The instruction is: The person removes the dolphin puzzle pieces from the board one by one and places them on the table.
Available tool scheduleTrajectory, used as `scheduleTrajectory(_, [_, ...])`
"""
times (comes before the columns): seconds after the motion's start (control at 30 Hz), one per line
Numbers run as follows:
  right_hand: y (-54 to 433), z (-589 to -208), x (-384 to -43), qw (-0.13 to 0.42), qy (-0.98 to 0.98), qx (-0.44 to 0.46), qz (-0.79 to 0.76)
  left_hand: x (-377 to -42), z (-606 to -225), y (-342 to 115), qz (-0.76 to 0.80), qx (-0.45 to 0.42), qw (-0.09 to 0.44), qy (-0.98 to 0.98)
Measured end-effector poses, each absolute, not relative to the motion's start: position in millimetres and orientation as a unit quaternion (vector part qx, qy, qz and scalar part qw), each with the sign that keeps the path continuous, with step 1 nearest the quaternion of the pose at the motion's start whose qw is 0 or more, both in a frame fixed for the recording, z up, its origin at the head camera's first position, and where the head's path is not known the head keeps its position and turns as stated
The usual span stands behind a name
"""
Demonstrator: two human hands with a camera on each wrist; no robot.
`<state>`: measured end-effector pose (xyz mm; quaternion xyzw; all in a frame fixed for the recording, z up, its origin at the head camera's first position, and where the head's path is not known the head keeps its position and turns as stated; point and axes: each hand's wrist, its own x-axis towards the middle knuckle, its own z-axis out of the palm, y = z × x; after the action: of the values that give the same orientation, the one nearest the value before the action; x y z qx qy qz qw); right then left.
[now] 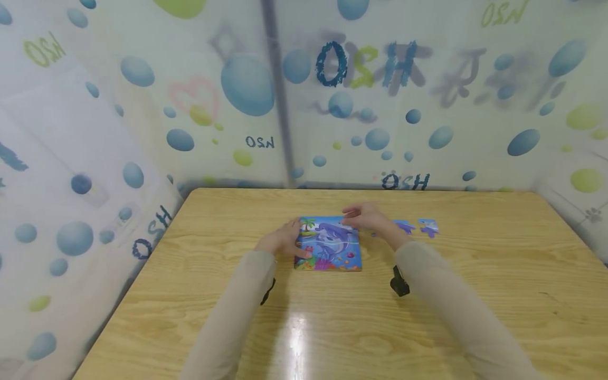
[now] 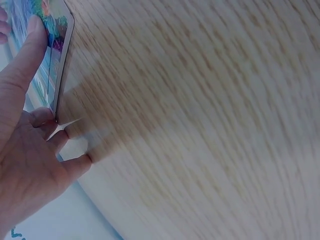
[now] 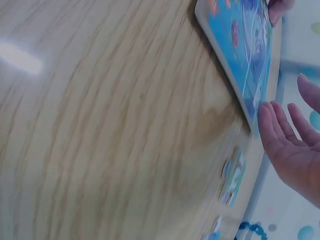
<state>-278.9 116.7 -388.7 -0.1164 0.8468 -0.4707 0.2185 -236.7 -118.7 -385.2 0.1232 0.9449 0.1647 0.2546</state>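
Observation:
A square dolphin jigsaw puzzle (image 1: 330, 245) in a thin board lies flat on the table, with a palm tree, sea plants and purple dolphins in its picture. At its left edge my left hand (image 1: 284, 238) rests with the thumb extended over the picture. The other fingertips touch the board's edge and the tabletop in the left wrist view. My right hand (image 1: 368, 217) is over the upper right corner, fingers loosely bent. In the right wrist view its fingertips are right by the board's corner, with nothing between thumb and fingers.
Loose puzzle pieces lie right of the board: one blue and purple (image 1: 404, 226), partly behind my right hand, and another (image 1: 429, 227) farther right. The wooden table (image 1: 332, 322) meets a curtain (image 1: 332, 126) with blue and green dots at its back edge.

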Motion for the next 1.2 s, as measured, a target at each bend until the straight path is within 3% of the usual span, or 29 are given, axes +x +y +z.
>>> scheduleTrajectory(0.57, [43, -386, -264, 0.226, 0.901, -0.2, -0.312, -240, -382, -118, 0.149, 0.133, 0.261, 0.944])
scheduleTrajectory(1.2, [32, -393, -258, 0.194, 0.921, -0.234, -0.242, -244, -386, -117, 0.127, 0.128, 0.268, 0.946])
